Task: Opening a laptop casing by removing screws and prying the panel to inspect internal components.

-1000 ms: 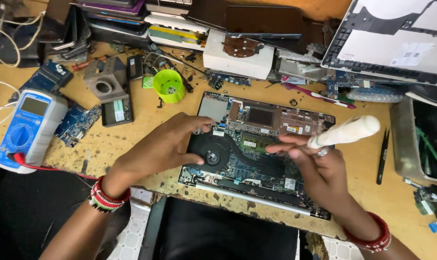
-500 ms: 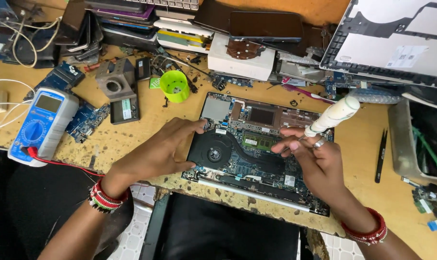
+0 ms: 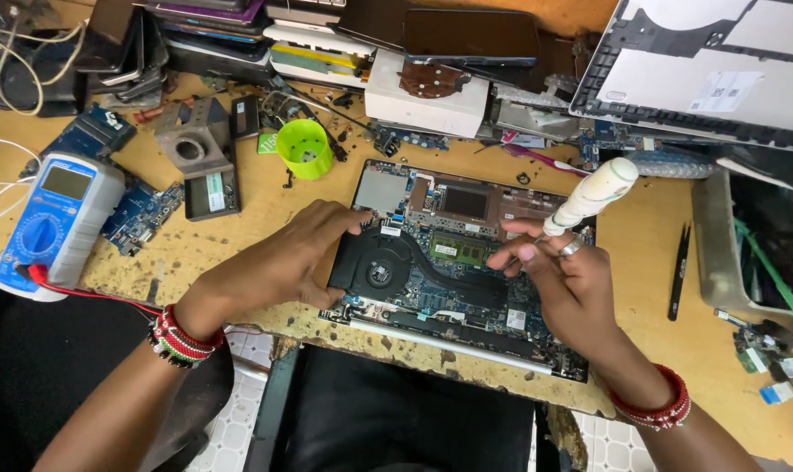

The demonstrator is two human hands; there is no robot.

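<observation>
An opened laptop base [image 3: 453, 262] lies on the worn wooden bench [image 3: 650, 262], its black fan, heat pipe and green memory stick exposed. My left hand [image 3: 283, 262] rests flat on the laptop's left edge beside the fan, holding nothing. My right hand [image 3: 562, 280] is closed around a white-handled screwdriver [image 3: 593, 194]; the handle points up and to the right, and the tip is hidden behind my fingers over the right part of the board. Red beaded bracelets sit on both wrists.
A blue and white multimeter [image 3: 51, 223] with a red lead lies at left. A green cup [image 3: 303, 149], loose circuit boards [image 3: 138, 214] and a metal block [image 3: 195, 144] sit behind. Black tweezers [image 3: 678, 271] lie at right, a laptop cover [image 3: 720, 65] at the back right.
My right hand has shifted the screwdriver slightly up and right over the board, the handle now steeper. My left hand stays on the laptop's left edge. The camera has drifted.
</observation>
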